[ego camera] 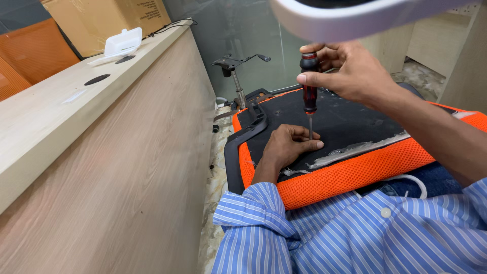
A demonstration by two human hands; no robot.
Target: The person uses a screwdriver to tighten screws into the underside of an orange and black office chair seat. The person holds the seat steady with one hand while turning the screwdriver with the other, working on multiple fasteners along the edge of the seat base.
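While the right hand (pixel 350 71) grips the screwdriver (pixel 309 86) upright at twelve o'clock, the left hand (pixel 286 147) pinches its tip on the seat underside (pixel 350 116); pressure should stay vertical.

I see the upturned orange seat cushion (pixel 355 172) resting on my lap (pixel 436 177); far left, a wooden tabletop (pixel 56 111) carries a white plastic piece (pixel 123 41) and a cardboard box (pixel 101 20)

Left side: I see the wooden partition (pixel 127 167) close beside the seat cushion (pixel 355 172); narrow floor gap only.
Ahead: chair base mechanism (pixel 236 76) stands past the cushion edge.
Cushion underside: black armrest bracket (pixel 248 129) blocks its left edge; right part open.
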